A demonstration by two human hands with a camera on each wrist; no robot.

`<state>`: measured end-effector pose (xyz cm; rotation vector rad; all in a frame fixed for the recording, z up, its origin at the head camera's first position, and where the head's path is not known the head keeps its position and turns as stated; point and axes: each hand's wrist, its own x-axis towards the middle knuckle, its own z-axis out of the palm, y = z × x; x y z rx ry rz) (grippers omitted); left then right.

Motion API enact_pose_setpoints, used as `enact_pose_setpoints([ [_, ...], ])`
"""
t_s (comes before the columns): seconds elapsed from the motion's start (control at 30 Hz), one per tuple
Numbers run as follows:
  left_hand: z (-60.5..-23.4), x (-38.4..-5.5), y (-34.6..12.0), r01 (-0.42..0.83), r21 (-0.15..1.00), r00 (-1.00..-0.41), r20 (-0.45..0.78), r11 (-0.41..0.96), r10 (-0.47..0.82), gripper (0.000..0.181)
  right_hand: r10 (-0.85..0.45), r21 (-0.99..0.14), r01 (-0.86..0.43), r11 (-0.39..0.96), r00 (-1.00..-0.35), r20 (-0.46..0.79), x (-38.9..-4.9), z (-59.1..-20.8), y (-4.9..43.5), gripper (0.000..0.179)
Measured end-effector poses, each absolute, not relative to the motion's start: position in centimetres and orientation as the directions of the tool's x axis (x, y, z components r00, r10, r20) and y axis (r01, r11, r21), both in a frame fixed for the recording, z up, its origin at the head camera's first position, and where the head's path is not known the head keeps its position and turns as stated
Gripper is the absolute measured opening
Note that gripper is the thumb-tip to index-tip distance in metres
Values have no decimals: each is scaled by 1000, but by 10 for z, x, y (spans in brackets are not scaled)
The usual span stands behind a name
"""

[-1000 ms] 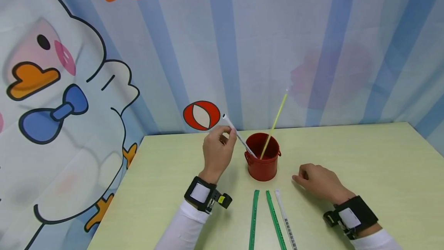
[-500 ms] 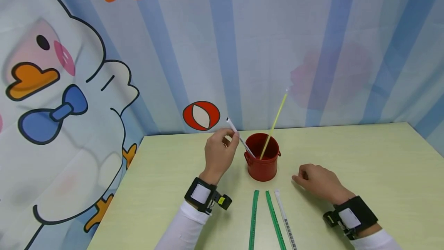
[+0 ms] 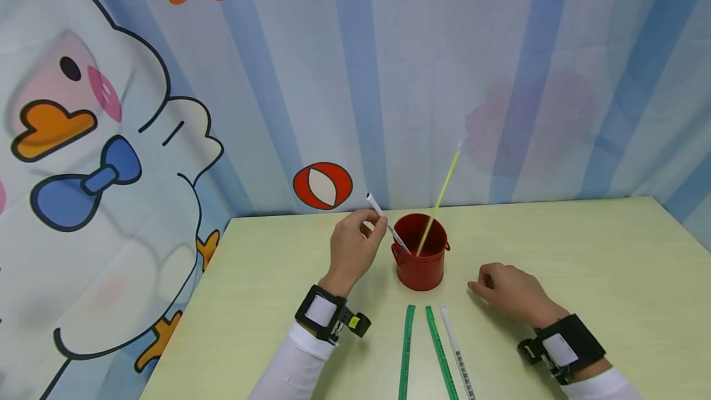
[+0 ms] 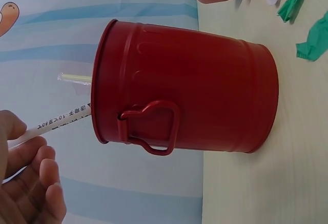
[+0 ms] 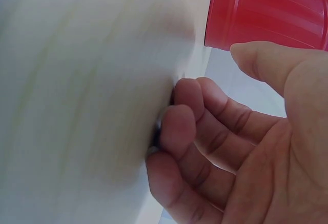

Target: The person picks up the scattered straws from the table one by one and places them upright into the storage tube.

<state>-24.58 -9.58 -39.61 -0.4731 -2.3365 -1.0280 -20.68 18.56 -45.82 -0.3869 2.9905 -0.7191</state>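
Note:
My left hand (image 3: 354, 245) pinches a white paper-wrapped straw (image 3: 396, 236) with printed marks between thumb and fingers. The straw leans, its lower end inside the red bucket (image 3: 420, 273). In the left wrist view the wrapped straw (image 4: 61, 120) crosses the rim of the bucket (image 4: 189, 85), and its lower part is hidden inside. A yellow straw in a clear wrapper (image 3: 441, 193) leans to the right in the same bucket. My right hand (image 3: 511, 289) rests on the table right of the bucket, fingers loosely curled; the right wrist view shows nothing in the hand (image 5: 246, 137).
In front of the bucket lie two green-wrapped straws (image 3: 407, 350) and one more white-wrapped straw (image 3: 458, 350), side by side on the pale table (image 3: 239, 338). Behind the table hangs a striped blue cloth (image 3: 433, 79) with a duck print.
My left hand has shifted slightly to the right, toward the bucket. Less of the white straw's upper end stands out above it. My right hand stays put.

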Motion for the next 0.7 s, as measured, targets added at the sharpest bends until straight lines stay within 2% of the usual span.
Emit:
enact_pose_setpoints([
  [0.7, -411, -243, -112, 481, 570, -818, 566, 667, 106, 17, -254, -457, -236, 857, -967, 23, -206, -457, 185, 28],
])
